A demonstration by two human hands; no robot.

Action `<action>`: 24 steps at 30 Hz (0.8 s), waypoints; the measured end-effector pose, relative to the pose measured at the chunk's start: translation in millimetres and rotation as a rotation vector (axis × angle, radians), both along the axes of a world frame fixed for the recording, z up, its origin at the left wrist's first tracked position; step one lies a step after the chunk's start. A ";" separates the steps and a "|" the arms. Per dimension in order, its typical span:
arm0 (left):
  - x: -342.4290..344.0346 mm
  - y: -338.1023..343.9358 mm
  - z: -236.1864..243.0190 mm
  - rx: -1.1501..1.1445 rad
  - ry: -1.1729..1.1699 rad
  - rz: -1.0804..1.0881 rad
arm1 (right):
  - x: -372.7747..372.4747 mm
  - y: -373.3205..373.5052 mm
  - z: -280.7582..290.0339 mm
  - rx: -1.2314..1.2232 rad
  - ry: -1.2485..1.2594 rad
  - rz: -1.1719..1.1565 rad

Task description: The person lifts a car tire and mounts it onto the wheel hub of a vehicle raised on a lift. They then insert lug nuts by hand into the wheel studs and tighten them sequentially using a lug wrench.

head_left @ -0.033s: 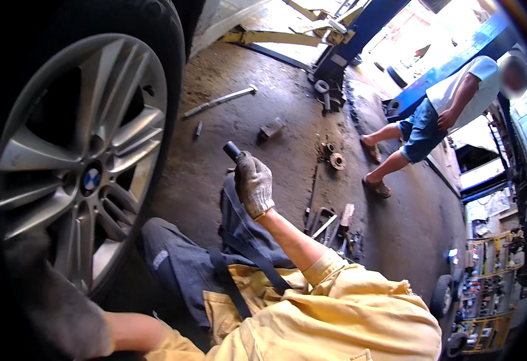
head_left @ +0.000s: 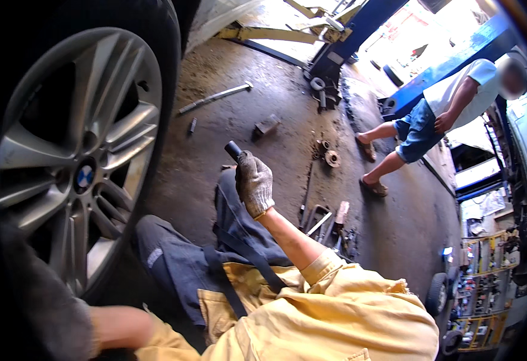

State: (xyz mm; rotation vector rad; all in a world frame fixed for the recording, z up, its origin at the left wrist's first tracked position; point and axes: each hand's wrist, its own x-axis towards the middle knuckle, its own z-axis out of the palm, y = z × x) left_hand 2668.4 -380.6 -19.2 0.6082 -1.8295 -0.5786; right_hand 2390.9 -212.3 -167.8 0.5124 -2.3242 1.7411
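Note:
My right hand [head_left: 255,185], in a grey-white work glove, is closed around a short black tube that looks like a deep socket [head_left: 232,150]. Its end sticks out past the fingers, above my knee and the floor. At the lower left, my gloved left hand [head_left: 50,301] is by the lower edge of a car wheel [head_left: 82,175]. Shadow at the picture's rim hides its fingers, so whether it touches the tyre or holds anything is unclear. The wheel has silver twin spokes and a round centre cap.
On the stained floor lie a long metal bar [head_left: 215,97], a small metal cylinder [head_left: 192,125], a block [head_left: 267,125], a rusty round part [head_left: 332,159] and several hand tools [head_left: 329,225]. A blue lift post [head_left: 341,45] stands beyond. Another person [head_left: 435,117] stands at the right, near shelves [head_left: 483,289].
The view has shifted slightly, so the wheel and floor items sit a little further left. My left hand has moved slightly left in the picture; the right keeps its grip on the socket.

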 end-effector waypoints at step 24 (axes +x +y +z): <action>-66.0 0.8 -11.6 -0.143 -0.257 0.097 | 8.8 77.9 -17.3 -0.078 -0.205 -0.064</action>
